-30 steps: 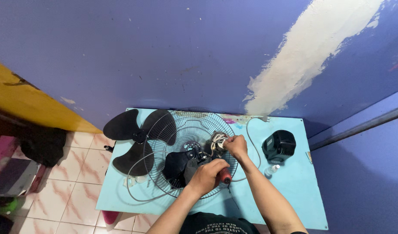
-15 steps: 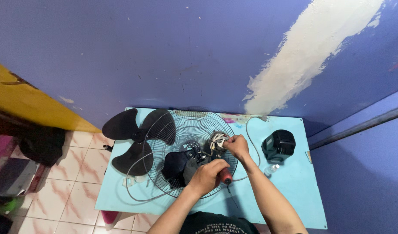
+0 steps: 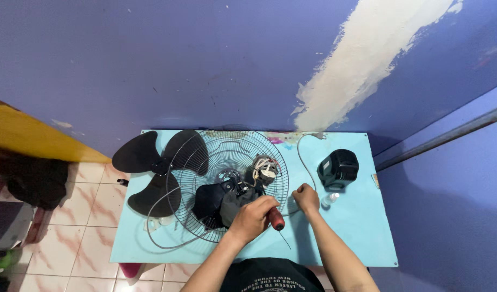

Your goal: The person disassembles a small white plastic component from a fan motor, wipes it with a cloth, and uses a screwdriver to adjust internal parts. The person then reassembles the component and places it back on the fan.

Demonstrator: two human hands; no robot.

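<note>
A low light-blue table [image 3: 346, 238] stands against a purple wall [image 3: 151, 65] marked by a broad streak of bare white plaster [image 3: 362, 59]. Near the table's front edge the left hand [image 3: 252, 218] is closed around a screwdriver [image 3: 277, 220] with a smooth red handle; its thin metal shaft slants down toward the person. The right hand [image 3: 306, 198] rests just beside it on the tabletop, fingers curled, pinching a thin white cord [image 3: 301, 157] that curves back toward the wall. Under the left hand lies a dark fan motor [image 3: 226, 197] with a bundle of wiring [image 3: 264, 167], set on a round wire fan guard [image 3: 226, 162]. A black three-lobed plastic fan blade [image 3: 145, 173] overlaps the guard's left side. A boxy black motor cover [image 3: 338, 167] sits to the right, a small clear bottle [image 3: 329, 199] near it. Pale floor tiles [image 3: 80, 238] show at left.
</note>
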